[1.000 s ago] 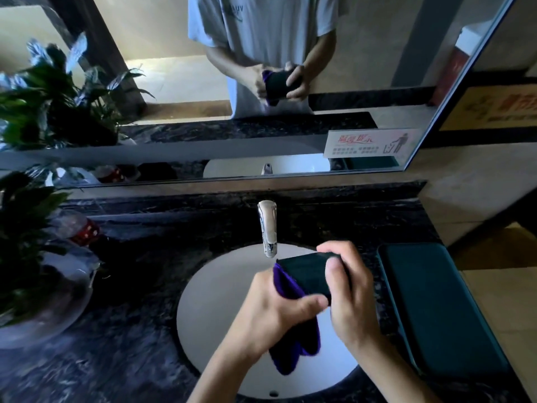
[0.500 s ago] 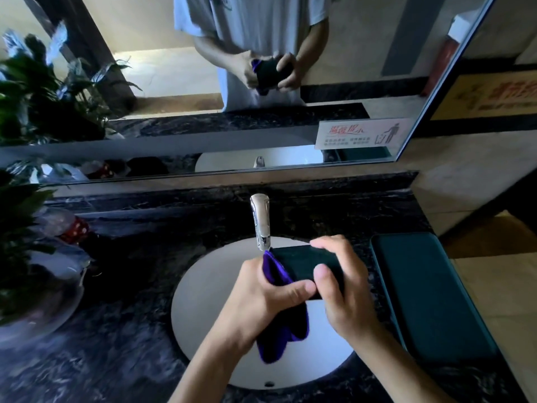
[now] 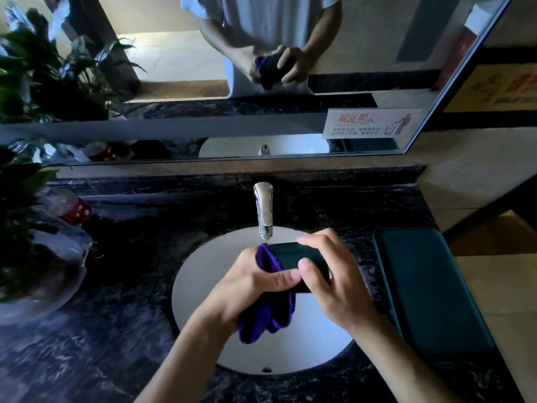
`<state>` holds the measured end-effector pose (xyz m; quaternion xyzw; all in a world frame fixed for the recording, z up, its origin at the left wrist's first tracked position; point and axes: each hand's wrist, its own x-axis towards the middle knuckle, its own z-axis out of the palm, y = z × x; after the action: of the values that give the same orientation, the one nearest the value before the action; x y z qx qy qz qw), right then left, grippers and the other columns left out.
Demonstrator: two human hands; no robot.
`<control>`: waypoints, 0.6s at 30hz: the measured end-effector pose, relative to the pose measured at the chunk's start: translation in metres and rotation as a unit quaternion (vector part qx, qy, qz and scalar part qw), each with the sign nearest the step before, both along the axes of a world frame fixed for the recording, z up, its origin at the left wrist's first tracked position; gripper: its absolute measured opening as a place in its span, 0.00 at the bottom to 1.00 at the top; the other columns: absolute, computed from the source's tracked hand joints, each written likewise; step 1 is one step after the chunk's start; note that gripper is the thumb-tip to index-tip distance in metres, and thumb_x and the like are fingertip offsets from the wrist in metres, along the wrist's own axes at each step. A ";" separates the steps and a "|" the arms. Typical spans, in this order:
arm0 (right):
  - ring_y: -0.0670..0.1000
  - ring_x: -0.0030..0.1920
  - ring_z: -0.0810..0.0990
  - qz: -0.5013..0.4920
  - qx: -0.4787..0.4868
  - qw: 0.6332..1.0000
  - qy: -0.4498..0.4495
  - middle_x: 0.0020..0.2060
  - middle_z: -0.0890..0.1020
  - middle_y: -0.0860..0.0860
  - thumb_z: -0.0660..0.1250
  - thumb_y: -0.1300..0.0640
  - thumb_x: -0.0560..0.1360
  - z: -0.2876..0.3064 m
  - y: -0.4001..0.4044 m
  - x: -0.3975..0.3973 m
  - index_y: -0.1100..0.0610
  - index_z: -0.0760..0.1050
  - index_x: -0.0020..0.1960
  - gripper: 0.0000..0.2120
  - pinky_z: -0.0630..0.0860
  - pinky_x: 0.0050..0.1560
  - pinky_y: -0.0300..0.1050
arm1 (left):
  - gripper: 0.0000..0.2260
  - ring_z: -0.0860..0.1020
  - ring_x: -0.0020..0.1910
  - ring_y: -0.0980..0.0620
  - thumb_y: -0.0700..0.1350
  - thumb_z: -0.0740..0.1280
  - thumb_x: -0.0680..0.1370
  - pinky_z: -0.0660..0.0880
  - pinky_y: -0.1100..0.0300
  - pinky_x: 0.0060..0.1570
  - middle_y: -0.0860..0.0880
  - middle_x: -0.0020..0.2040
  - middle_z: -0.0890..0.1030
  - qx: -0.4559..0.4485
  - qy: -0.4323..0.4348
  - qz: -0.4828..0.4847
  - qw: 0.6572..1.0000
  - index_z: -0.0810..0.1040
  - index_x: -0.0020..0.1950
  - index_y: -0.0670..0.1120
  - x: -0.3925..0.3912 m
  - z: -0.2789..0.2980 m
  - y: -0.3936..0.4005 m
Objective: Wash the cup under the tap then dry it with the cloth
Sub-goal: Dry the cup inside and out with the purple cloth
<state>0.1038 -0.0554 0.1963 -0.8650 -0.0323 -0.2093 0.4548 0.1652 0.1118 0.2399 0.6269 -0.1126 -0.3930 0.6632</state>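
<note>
A dark cup [image 3: 293, 255] lies on its side above the white sink [image 3: 203, 274], just below the chrome tap [image 3: 263, 210]. My right hand [image 3: 328, 274] grips the cup's body, thumb on the near side and fingers over the top. A purple cloth [image 3: 270, 318] is bunched at the cup's left end and hangs down under it. My left hand [image 3: 250, 286] holds the cloth against the cup, thumb along the front. No water runs from the tap.
The sink sits in a dark marble counter [image 3: 116, 330]. A dark green tray [image 3: 427, 289] lies to the right. A potted plant [image 3: 26, 199] in a glass bowl stands at the left. A mirror [image 3: 261, 77] lines the wall behind.
Both hands with the cup and cloth stay together under the tap. My right hand's fingers have shifted slightly over the cup; the view has tilted a little.
</note>
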 end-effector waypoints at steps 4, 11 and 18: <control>0.50 0.34 0.73 -0.084 0.188 0.973 0.107 0.33 0.76 0.50 0.57 0.50 0.77 0.009 0.008 0.015 0.61 0.74 0.42 0.15 0.67 0.34 0.44 | 0.14 0.76 0.26 0.49 0.34 0.73 0.73 0.72 0.62 0.30 0.49 0.29 0.82 0.090 -0.127 -0.061 0.986 0.82 0.37 0.54 -0.007 0.006 -0.006; 0.50 0.39 0.81 -0.040 0.261 0.921 0.287 0.41 0.80 0.50 0.55 0.36 0.79 0.021 0.000 0.010 0.51 0.77 0.51 0.22 0.75 0.35 0.44 | 0.09 0.79 0.28 0.46 0.36 0.74 0.76 0.77 0.56 0.32 0.45 0.30 0.84 0.089 -0.139 -0.066 0.984 0.84 0.40 0.50 -0.006 0.008 -0.004; 0.51 0.45 0.79 -0.044 0.024 0.999 0.006 0.45 0.79 0.53 0.56 0.54 0.81 0.007 0.003 0.011 0.61 0.78 0.51 0.14 0.74 0.47 0.46 | 0.08 0.75 0.27 0.46 0.35 0.75 0.72 0.73 0.59 0.29 0.35 0.28 0.79 0.095 -0.097 -0.014 0.991 0.79 0.36 0.37 -0.005 0.006 -0.005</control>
<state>0.1148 -0.0529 0.2034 -0.8558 0.0135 -0.2252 0.4656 0.1601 0.1064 0.2462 0.7209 -0.1472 -0.3482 0.5809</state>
